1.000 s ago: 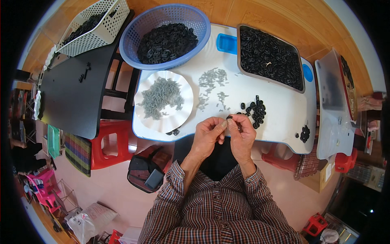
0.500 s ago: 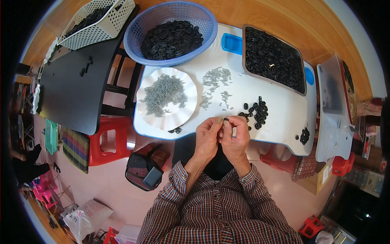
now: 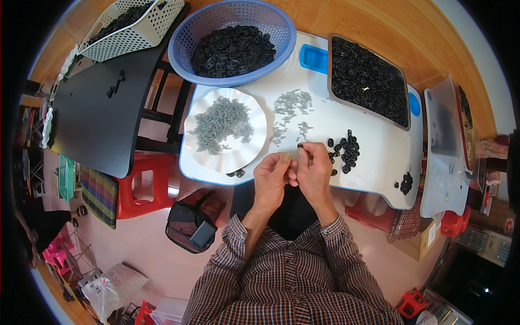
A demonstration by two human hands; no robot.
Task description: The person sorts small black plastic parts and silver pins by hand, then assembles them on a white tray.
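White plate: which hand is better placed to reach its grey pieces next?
Probably the left hand: it is nearer the white plate, while the right hand pinches a small black piece.

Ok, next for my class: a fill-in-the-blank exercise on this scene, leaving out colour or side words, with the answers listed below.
1. The person's right hand has a small ____ part in its grip.
2. The round, scalloped white plate holds a pile of small, slender ____ pieces.
3. The shallow, brown-rimmed rectangular tray lies to the ____ of the round blue perforated basket.
4. The white-topped table under the plate has a ____ edge.

Missing words: black; grey; right; blue.
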